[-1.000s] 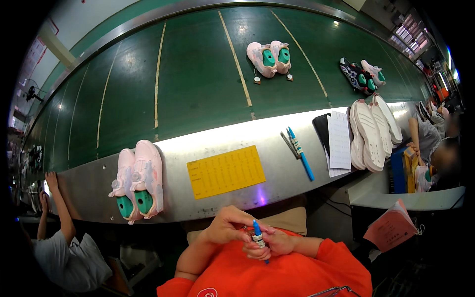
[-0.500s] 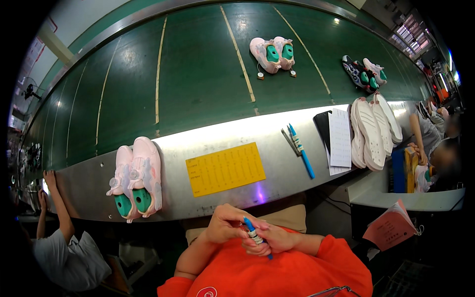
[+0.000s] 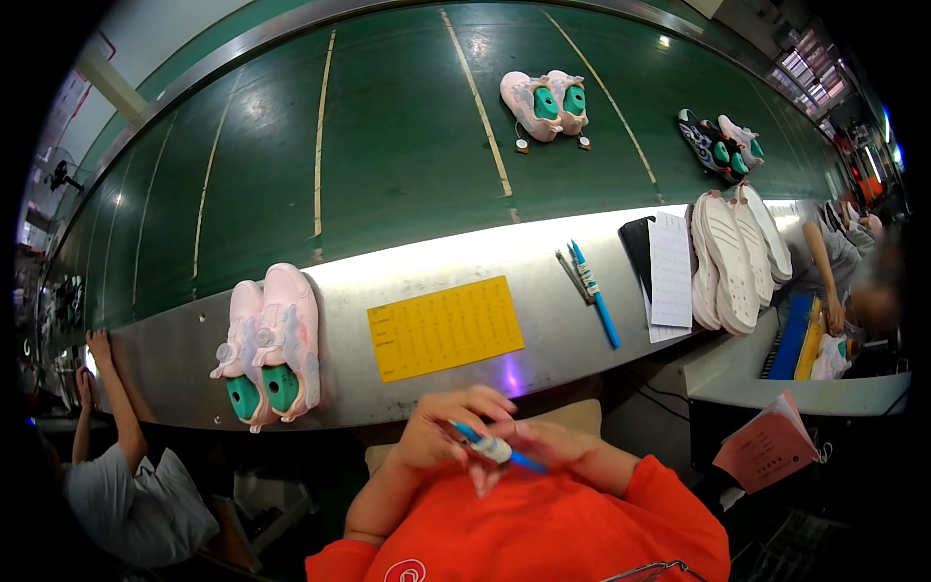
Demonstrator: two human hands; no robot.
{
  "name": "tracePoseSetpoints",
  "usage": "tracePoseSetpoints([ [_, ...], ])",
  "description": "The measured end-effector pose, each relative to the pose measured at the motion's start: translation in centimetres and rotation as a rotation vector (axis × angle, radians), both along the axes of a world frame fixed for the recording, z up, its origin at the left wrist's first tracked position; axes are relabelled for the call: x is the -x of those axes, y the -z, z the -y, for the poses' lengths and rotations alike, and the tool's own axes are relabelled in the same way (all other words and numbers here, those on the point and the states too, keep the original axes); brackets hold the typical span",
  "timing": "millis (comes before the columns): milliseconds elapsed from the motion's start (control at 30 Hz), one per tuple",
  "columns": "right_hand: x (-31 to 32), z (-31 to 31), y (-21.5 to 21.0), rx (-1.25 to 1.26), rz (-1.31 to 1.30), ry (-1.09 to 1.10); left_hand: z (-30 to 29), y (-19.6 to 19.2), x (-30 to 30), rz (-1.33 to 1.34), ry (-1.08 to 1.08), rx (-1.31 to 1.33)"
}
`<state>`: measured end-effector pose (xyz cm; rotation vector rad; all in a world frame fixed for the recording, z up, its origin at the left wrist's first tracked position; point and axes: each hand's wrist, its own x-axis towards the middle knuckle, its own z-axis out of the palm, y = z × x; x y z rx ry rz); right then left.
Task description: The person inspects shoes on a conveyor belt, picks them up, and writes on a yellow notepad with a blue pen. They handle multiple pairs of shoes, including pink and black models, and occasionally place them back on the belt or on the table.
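In front of my orange shirt, a blue pen (image 3: 529, 463) with a pale wrapped band around its middle lies tilted between my two hands. My left hand (image 3: 436, 432) closes on its upper left end, some fingers reaching across above it. At the pen's lower right end is my right hand (image 3: 572, 452), its fingers smeared by motion, so their grip is unclear. Beyond my hands, a yellow printed card (image 3: 446, 330) lies flat on the metal ledge. A pair of pink shoes (image 3: 276, 339) with green inserts stands to its left.
Another blue pen (image 3: 603, 315) lies beside a thin dark tool on the ledge. Right of it are white paper sheets (image 3: 671, 272), a black flat object and stacked white soles (image 3: 732, 262). More shoes (image 3: 548, 105) sit on the green belt (image 3: 388, 126). A co-worker's arms (image 3: 118, 388) rest at left.
The pen has tipped from steep to flatter, showing more of its length. My right fingers have loosened and shifted around it; my left fingers have spread across above it. The view has shifted slightly.
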<state>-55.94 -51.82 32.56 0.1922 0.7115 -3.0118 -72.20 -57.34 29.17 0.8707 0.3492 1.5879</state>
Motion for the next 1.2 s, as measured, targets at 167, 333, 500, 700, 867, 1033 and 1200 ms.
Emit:
tracePoseSetpoints([
  [167, -1.1, -0.9, 4.1, -0.186, 0.177, 0.159, 0.8, 0.7, 0.7, 0.171, -0.065, 0.210],
  [333, 1.1, 1.2, 2.2, -0.789, 0.225, 0.658, -0.2, -0.4, -0.9, 0.084, -0.254, 0.349],
  [500, 0.9, 1.7, 3.8, -0.643, 0.118, 0.870, -0.4, 0.8, -1.2, -0.216, -0.379, 0.218],
  [700, 1.6, 0.5, 2.7, -0.498, 0.116, 0.927, -0.9, 1.1, -1.6, -0.122, -0.318, 0.219],
  [867, 1.4, -1.5, 3.1, -0.567, 0.260, 0.996, -0.7, 0.9, -0.4, -0.402, -0.262, 0.293],
  [1033, 3.1, -7.3, 3.1, -0.747, 0.584, 1.039, -2.0, 1.4, 0.3, -1.576, -0.289, 0.195],
  [1200, 4.3, -7.1, 5.5, -0.825, 0.582, 0.876, 0.9, 1.1, -1.3, -1.842, -0.111, 0.170],
])
